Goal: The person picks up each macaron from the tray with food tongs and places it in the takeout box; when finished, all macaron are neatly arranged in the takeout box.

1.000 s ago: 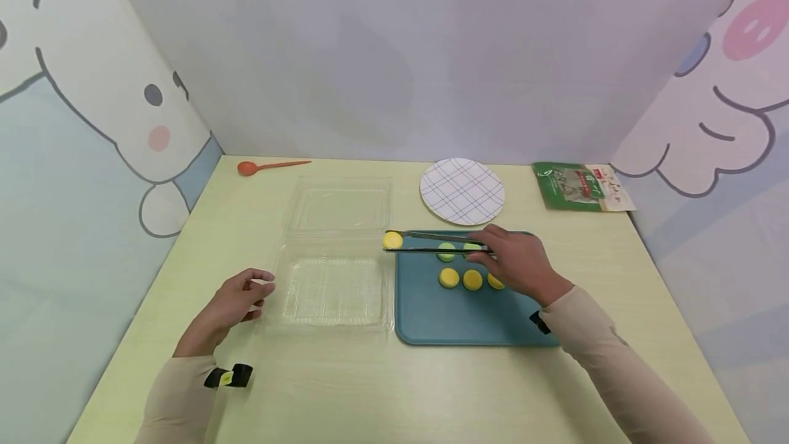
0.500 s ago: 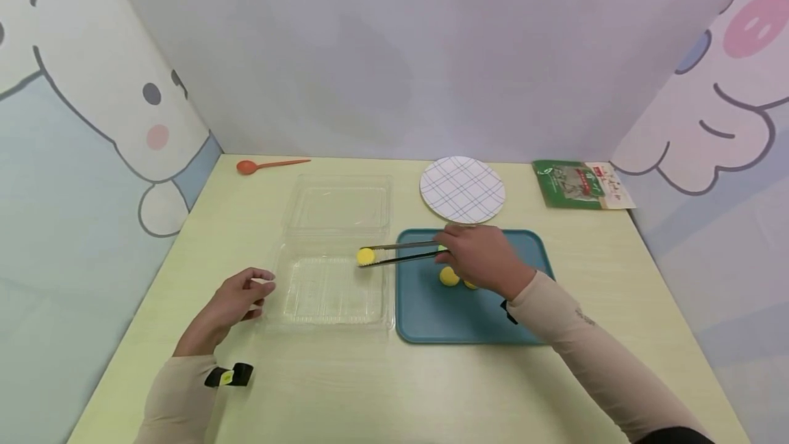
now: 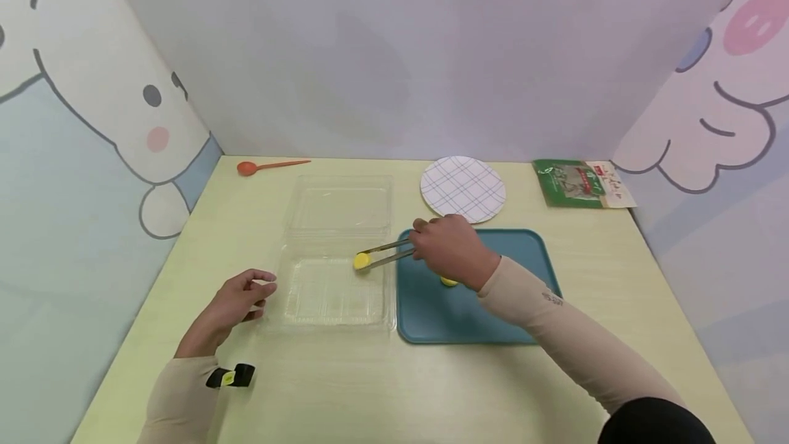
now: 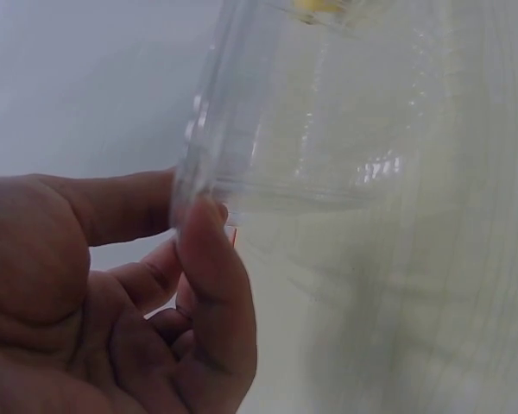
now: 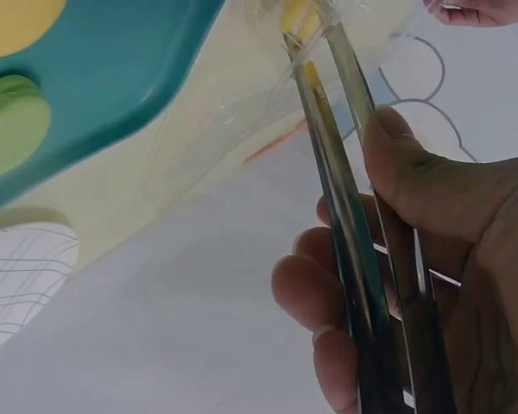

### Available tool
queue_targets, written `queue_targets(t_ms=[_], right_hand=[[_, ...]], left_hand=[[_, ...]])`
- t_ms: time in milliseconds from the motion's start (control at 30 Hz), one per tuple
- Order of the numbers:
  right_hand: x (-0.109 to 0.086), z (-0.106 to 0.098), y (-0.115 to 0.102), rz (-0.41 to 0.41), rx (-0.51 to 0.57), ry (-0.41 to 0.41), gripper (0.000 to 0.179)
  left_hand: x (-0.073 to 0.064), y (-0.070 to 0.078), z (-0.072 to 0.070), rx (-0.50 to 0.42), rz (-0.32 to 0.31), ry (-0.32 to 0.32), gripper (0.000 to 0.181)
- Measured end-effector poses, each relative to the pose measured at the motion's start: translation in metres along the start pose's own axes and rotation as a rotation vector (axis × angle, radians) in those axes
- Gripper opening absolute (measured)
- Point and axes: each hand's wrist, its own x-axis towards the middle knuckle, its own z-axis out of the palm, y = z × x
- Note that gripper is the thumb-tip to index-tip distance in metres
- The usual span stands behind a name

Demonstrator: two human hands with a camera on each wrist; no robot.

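My right hand [image 3: 453,245] grips metal tongs [image 3: 392,258], thumb on one arm and fingers round the other in the right wrist view. A yellow macaron [image 3: 361,262] is pinched between the tips, over the upper right part of the clear plastic container [image 3: 333,300]. That container lies with its lid [image 3: 342,204] folded back. At its left edge is my left hand [image 3: 237,300]; the left wrist view shows thumb and forefinger pinching the rim. On the blue tray [image 3: 431,321], a yellow macaron [image 3: 448,282] and a green macaron [image 5: 15,129] show; my right hand and forearm hide others.
Behind the tray lies a round checked plate [image 3: 464,189]. A green food packet [image 3: 573,183] is at the back right, an orange spoon [image 3: 248,168] at the back left. Walls with cartoon drawings border the table on both sides.
My right hand has moved left with the tongs, carrying the yellow macaron from the tray's left edge to over the container. The left hand has stayed at the container's rim.
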Motion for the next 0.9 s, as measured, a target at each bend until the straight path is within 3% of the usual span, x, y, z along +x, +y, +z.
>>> queue_targets(t_ms=[467,733,900], right_hand=[[0.006,-0.004,-0.005,0.013,0.006,-0.028,0.025],[-0.002,-0.001,-0.005,0.041,0.01,-0.045,0.031],[-0.013,0.01,-0.003,0.077,0.089,-0.031,0.036]], left_hand=[[0.001,0.0,0.001,0.003,-0.003,0.003,0.038],[-0.001,-0.002,0.002,-0.024,0.019,-0.002,0.037],[-0.002,-0.001,0.002,-0.026,0.03,-0.001,0.036]])
